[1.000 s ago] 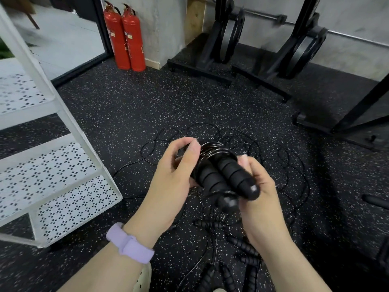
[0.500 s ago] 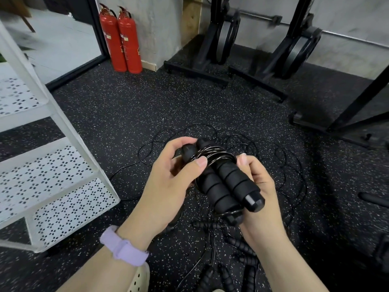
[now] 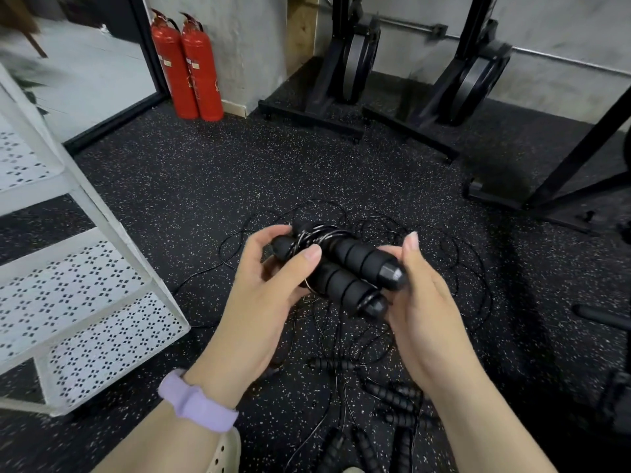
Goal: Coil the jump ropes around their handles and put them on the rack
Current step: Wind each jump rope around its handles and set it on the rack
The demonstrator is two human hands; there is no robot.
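Both hands meet at centre frame: the left hand [image 3: 269, 285] pinches the cord-wrapped end of the paired jump rope handles [image 3: 345, 271], while the right hand [image 3: 420, 295] cradles their capped ends with curled fingers. Loose ropes [image 3: 341, 353] tangle on the floor at 6 o'clock, and the white rack [image 3: 102, 240] stands at 9 o'clock.

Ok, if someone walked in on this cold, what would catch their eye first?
Probably the pair of black foam handles at the centre, cord wound round their far end, gripped by the left hand and steadied at the caps by the right hand. Next, the two red fire extinguishers standing against the far wall at upper left. Then the tangle of loose ropes on the speckled floor below the hands, beside the white rack.
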